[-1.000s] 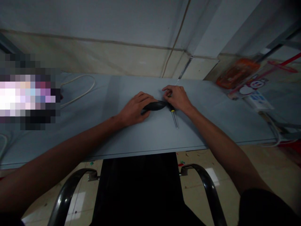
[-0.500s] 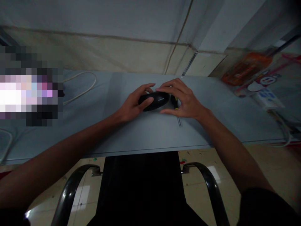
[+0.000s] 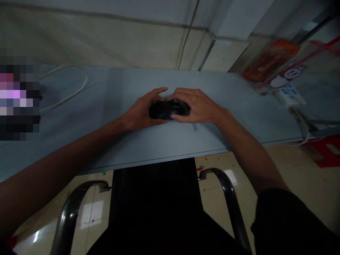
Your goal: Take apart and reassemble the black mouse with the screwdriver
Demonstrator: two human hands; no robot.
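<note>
A glossy black computer mouse (image 3: 160, 111) is between my two hands, just over the grey-blue desk. My left hand (image 3: 140, 111) grips its left end, the thumb along the near side and the index finger lifted off behind it. Around the right end wrap the fingers of my right hand (image 3: 198, 104), with the thumb on the near edge. A thin metal shaft of a screwdriver (image 3: 195, 127) pokes out on the desk below my right hand, which hides its handle.
The desk (image 3: 106, 152) runs along a tiled wall. A white cable (image 3: 85, 83) loops at the left beside a blurred-out area. A white power strip (image 3: 290, 95) and an orange packet (image 3: 272, 60) are at the right. Below are a black chair's armrests (image 3: 225, 191) and a red crate (image 3: 324, 150).
My right hand has moved left and closed on the mouse's right end. My left thumb has slid from the mouse's top to its near side. The view has shifted slightly.
</note>
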